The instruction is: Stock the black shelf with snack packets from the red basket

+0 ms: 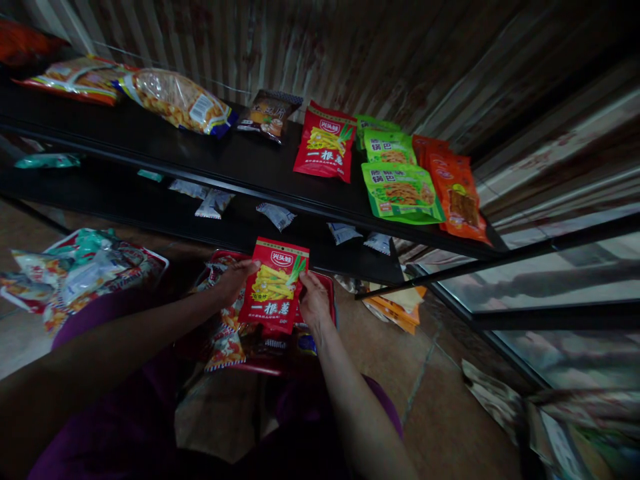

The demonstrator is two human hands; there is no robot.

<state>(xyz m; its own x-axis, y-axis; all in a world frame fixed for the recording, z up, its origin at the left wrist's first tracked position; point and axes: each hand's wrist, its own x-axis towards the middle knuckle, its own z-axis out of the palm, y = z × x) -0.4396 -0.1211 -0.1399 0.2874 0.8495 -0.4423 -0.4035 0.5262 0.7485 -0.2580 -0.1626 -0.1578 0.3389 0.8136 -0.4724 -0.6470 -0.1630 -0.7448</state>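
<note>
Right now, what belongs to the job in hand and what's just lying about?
Likely in use:
red scallion-snack packet between left hand and right hand
matching red packet on upper black shelf
red basket beneath

Probably just lying about:
orange packaging on the floor
pale blurred item, lower right

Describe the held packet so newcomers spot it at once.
From the upper black shelf, look down to the red basket. Above it, the left hand and right hand hold a red packet picturing yellow sticks. Its lookalike lies on that shelf; only this is held.
</note>
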